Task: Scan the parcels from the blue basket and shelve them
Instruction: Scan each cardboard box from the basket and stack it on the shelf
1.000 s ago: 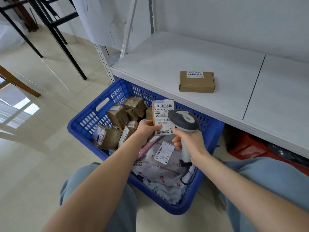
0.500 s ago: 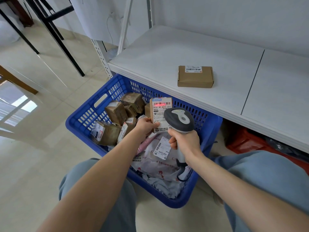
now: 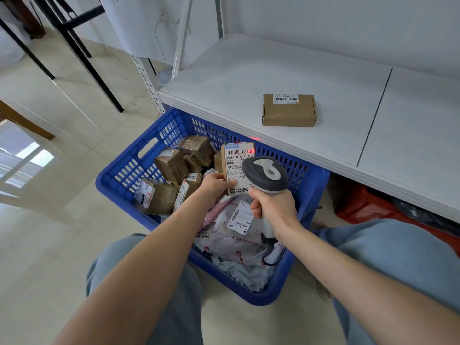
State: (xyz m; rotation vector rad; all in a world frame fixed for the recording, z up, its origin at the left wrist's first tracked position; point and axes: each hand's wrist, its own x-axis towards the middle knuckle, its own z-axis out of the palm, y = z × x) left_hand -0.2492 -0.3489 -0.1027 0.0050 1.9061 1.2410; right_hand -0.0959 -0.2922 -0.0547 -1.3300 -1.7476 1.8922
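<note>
Above blue basket [image 3: 129,175], left hand [image 3: 216,186] grips parcel [image 3: 236,165].

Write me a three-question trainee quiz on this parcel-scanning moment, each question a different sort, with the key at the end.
1. True or false: the red scan line falls across the barcode of the held parcel.
2. Multiple choice: what does the right hand grip? A) a tape roll B) the barcode scanner C) a marker pen
3. Fill in: one brown box already lies on the white ____.

Key
1. True. The left hand holds that parcel label-up above the blue basket, and the red line sits on its top barcode.
2. B
3. shelf
</note>
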